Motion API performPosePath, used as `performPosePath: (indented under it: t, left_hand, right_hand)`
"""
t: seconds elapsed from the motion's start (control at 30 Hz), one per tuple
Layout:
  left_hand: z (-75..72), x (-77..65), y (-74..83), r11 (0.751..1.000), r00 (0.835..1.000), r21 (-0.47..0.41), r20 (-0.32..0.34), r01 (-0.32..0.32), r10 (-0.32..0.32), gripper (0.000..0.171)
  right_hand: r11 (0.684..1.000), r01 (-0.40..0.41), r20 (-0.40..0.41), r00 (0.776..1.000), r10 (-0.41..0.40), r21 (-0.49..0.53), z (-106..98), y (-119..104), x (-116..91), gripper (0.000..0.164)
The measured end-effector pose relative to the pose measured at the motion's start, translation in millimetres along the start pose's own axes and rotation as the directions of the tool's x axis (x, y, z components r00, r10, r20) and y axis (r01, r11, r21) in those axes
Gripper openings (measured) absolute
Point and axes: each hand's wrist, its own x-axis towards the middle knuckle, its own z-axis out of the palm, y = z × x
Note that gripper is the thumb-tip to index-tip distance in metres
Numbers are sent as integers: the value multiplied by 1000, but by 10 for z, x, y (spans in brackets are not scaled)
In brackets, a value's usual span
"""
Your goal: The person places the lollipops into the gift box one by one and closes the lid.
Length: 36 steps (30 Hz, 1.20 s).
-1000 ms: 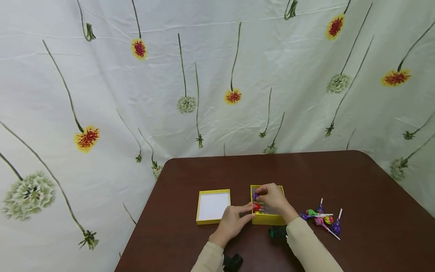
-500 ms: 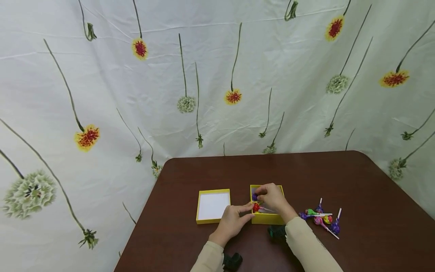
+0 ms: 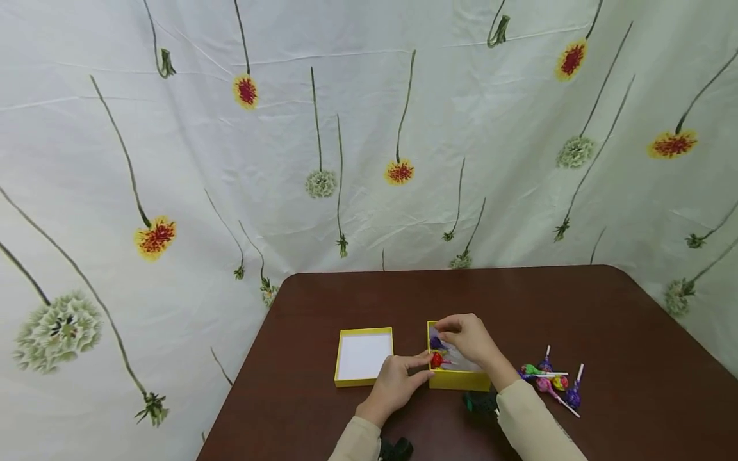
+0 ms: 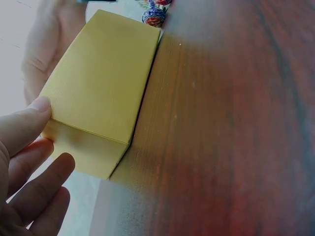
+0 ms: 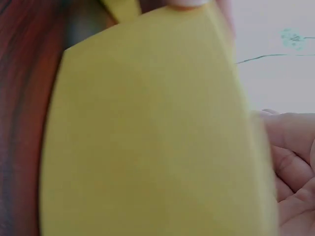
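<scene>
My left grip is holding the near left corner of the yellow box, with my thumb pressing the near wall and a finger lying along the left wall; my other fingers are hanging loosely below, as the left wrist view is showing. My right grip is hovering over the box's open top, its fingers loosely bent and released, thumb and forefinger standing apart with nothing showing between them. The box is sitting flat on the dark brown worktop, open side up. Inside it, at the left end, a purple lollipop is lying just below my right fingertips, and a red lollipop is lying nearer me, just beside my left forefinger. To the left of the box, and apart from it, the shallow yellow lid is resting with its white inside facing up. Beyond my right wrist a loose heap of lollipops is lying: a green lollipop, a pink lollipop, a yellow-and-red lollipop and several purple ones, their white sticks pointing different ways. Behind the worktop a flower-printed white cloth is hanging.
</scene>
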Motion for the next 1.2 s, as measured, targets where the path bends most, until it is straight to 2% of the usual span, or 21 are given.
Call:
performPosePath:
  t: [0.2, 0.37, 0.6, 0.8, 0.87, 0.97, 1.07, 1.2]
  left_hand:
    - [13, -7, -2, 1000, 1000, 10, 1, -3, 3, 36]
    - [-1, 8, 5, 1000, 1000, 28, -6, 3, -2, 37]
    - [-3, 7, 7, 1000, 1000, 24, -1, 18, -18, 37]
    - [-11, 17, 4, 1000, 1000, 24, -3, 16, -16, 37]
    - [-17, 22, 9, 999, 1000, 34, -8, 15, -15, 37]
    - [-20, 19, 15, 999, 1000, 38, -7, 23, -23, 37]
    - [-11, 8, 17, 999, 1000, 35, -1, 27, -27, 37]
    - [14, -8, 23, 999, 999, 22, 4, 33, -33, 37]
  right_hand:
    - [998, 51, -6, 999, -51, 29, -160, -101, -116, 18]
    - [997, 60, -15, 998, -59, 39, -327, -107, -220, 19]
    - [1000, -13, -64, 998, 11, -27, -646, -26, -439, 22]
    - [996, -50, -72, 996, 45, -75, -891, 180, -647, 24]
    - [996, -59, -55, 997, 55, -68, -930, 268, -709, 25]
    - [993, -117, -15, 993, 116, -22, -941, 393, -787, 27]
    - [988, -152, 4, 988, 152, -23, -915, 498, -848, 29]
    - [987, -105, -23, 994, 103, -119, -875, 597, -898, 28]
